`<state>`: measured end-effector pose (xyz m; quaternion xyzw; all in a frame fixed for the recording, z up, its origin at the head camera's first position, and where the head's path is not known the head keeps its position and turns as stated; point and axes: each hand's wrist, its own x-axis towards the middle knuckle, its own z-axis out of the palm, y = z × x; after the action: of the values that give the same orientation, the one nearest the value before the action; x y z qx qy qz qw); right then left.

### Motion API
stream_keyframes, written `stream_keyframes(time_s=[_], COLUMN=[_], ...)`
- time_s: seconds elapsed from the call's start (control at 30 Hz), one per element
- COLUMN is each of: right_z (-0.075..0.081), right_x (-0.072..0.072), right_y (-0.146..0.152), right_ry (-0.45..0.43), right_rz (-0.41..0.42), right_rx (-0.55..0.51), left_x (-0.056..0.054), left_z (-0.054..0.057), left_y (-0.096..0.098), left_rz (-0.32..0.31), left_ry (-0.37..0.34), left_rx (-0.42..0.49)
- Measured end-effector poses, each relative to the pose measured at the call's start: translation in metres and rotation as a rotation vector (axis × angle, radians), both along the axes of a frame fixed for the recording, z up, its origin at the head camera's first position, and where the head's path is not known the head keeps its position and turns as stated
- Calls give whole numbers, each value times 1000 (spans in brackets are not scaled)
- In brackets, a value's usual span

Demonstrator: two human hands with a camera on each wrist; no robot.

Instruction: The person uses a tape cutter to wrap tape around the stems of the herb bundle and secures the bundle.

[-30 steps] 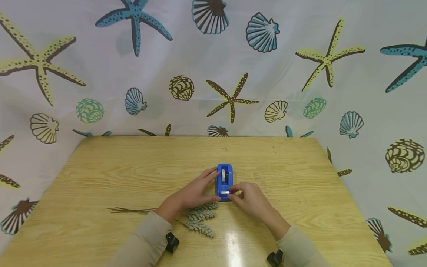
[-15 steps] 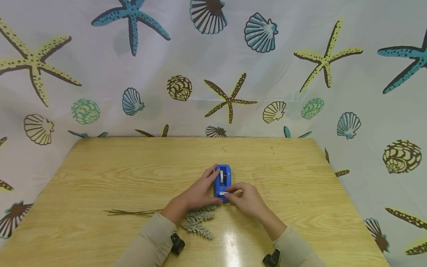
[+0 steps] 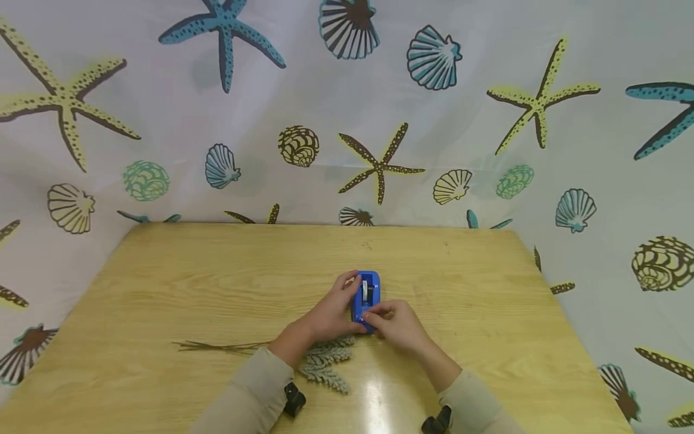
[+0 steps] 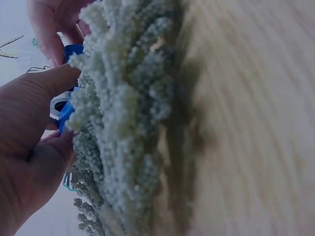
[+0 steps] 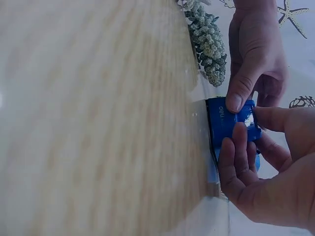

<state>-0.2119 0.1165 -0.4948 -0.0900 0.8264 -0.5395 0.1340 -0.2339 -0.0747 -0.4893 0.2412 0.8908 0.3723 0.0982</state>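
A blue tape dispenser (image 3: pixel 370 306) stands on the wooden table, its small tape roll (image 3: pixel 365 290) showing on top. My left hand (image 3: pixel 332 312) grips it from the left, with the thumb at the near end and the fingers along the far side. At the front cutter, my right hand (image 3: pixel 401 325) has thumb and forefinger together on the loose tape end, which they mostly hide. The right wrist view shows its other fingers curled against the dispenser front (image 5: pixel 221 123). Grey-green beaded sprigs (image 3: pixel 328 361) lie beneath my left wrist and fill much of the left wrist view.
Thin dark stems (image 3: pixel 217 346) of the sprigs stretch left across the wooden table (image 3: pixel 217 271). A white curtain (image 3: pixel 255 102) printed with starfish and shells surrounds the table's back and sides. Each wrist carries a small black camera (image 3: pixel 294 399).
My left hand has closed in more tightly on the dispenser. The right thumb and forefinger have moved over the cutter and now cover its pale strip. The head view has shifted slightly.
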Motion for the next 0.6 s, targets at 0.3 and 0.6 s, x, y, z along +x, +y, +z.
stream_keyframes(time_s=[0.3, 0.6], right_z=[-4, -4], right_x=[2, 3], right_y=[-8, -6], right_ry=[-165, -207], right_rz=[-97, -114], right_rx=[-93, -120], left_x=[4, 5], left_z=[8, 9], left_y=[1, 3], left_rz=[-5, -1], left_ry=[-24, -36], left_rx=[-49, -85])
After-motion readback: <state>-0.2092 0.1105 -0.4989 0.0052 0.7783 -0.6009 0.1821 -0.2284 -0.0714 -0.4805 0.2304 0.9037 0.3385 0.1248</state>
